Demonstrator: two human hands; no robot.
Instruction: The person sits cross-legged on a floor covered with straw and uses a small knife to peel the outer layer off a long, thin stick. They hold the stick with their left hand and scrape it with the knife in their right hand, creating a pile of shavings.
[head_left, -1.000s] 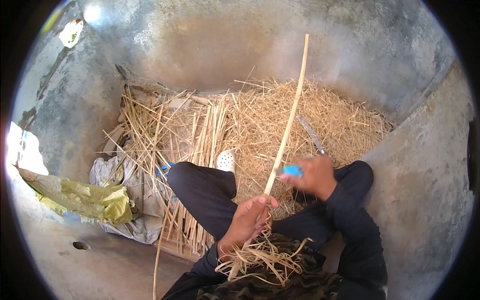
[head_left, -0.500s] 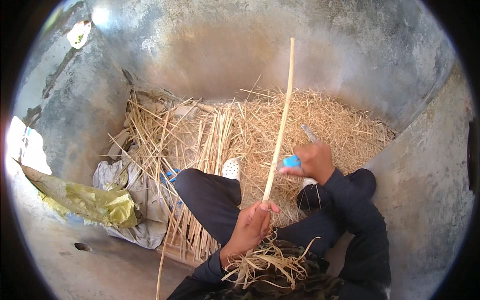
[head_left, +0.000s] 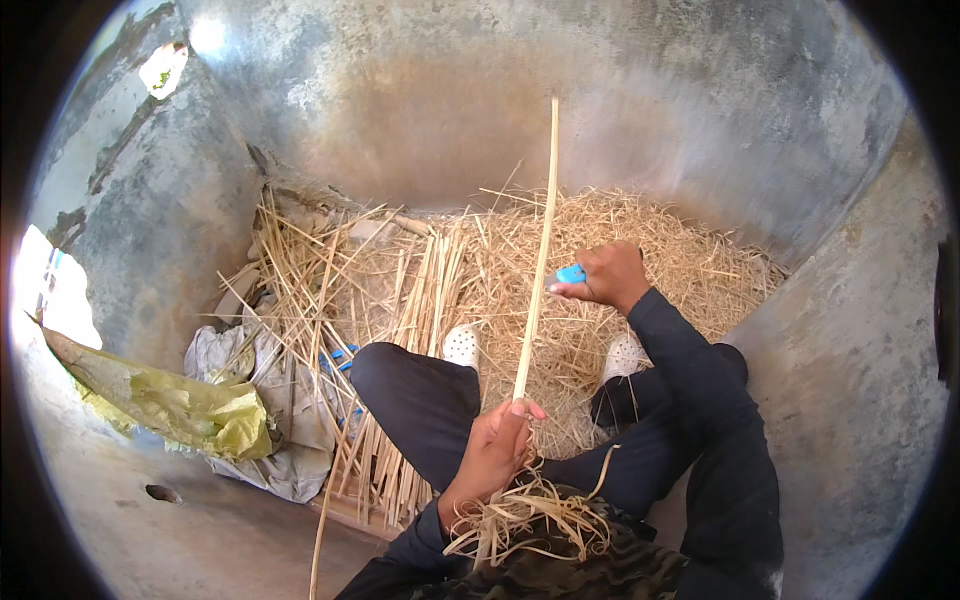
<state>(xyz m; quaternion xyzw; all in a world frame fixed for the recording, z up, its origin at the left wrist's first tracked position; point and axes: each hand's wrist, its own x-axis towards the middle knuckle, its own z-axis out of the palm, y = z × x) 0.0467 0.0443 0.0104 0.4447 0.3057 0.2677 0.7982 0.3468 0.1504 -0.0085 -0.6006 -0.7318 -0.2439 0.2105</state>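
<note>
My left hand (head_left: 490, 450) grips the lower part of a long pale bamboo strip (head_left: 542, 240), which rises almost straight ahead toward the back wall. Closed around a knife with a blue part (head_left: 570, 274), my right hand (head_left: 613, 275) is just right of the strip. The thumb side and the short grey bit of blade showing there are close against the strip's edge; the rest of the knife is hidden by the fist. Thin curled shavings (head_left: 535, 520) lie heaped on my lap, beside my left wrist.
Loose shavings (head_left: 680, 260) cover the floor ahead and to the right. Split strips (head_left: 430, 290) lie in a pile at left, near grey sacking (head_left: 290, 440) and a yellow sheet (head_left: 200, 405). Concrete walls (head_left: 450, 110) enclose the space. White clogs (head_left: 461, 346) are on my feet.
My right hand has moved farther up along the strip with the knife. The strip's far end has swung left and stands more upright. My left hand has shifted slightly left.
</note>
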